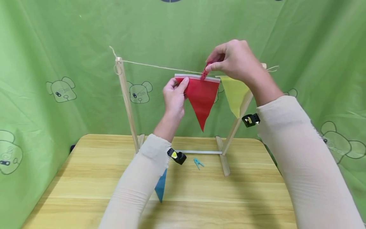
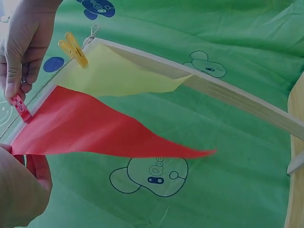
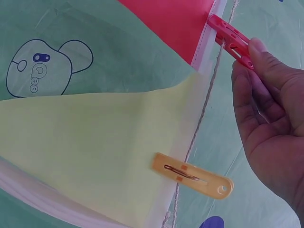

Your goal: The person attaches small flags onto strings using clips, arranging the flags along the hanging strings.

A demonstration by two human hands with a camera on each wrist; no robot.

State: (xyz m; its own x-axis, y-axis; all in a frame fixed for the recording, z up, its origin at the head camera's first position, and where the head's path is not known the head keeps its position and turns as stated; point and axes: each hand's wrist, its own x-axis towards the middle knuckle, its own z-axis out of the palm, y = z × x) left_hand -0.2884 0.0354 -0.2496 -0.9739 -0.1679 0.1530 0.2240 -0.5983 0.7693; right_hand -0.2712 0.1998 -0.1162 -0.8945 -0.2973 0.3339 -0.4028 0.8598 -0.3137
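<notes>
The left hand is closed in a pinch on the upper left corner of a red pennant, its thumb lying flat over the front of the white top band and its fingers behind. The right hand pinches a red clothespin by its handle ends, between thumb and forefinger; the other fingers are curled in toward the palm. The pin's tips sit over the pennant's white band, right of the middle; whether the string also lies between them cannot be told. The red pennant hangs point down, just below the string, which runs between the two posts of a wooden stand. Beside it, toward the right post, a yellow pennant is fixed to the string by a yellow clothespin. On the bench a teal clothespin lies near the stand's foot, and a blue pennant shows partly from behind the left sleeve. The green curtain carries printed animal heads, each with lettering that seems to begin with a Q; the remaining letters are too blurred to read surely.
</notes>
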